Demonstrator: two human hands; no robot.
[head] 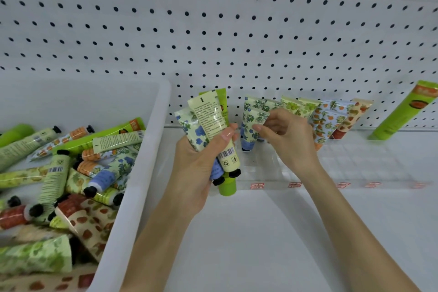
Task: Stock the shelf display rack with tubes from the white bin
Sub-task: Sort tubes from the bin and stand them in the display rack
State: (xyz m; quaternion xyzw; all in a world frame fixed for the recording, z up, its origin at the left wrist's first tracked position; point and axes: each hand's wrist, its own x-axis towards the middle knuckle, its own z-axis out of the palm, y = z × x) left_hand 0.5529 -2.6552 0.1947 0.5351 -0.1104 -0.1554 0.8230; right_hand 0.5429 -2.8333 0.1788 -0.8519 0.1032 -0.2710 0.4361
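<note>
While left hand (199, 163) clutches tube bundle (208, 118), right hand (286, 135) pinches floral tube (248, 125) — between thumb and forefinger.

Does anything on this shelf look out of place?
Yes: one big green tube leans alone against the pegboard at far right, apart from the row of small tubes standing in the clear rack.

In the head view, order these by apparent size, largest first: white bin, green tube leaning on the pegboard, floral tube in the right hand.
1. The white bin, largest, though also nearest the camera.
2. The green tube leaning on the pegboard.
3. The floral tube, which the right hand pinches.
</note>
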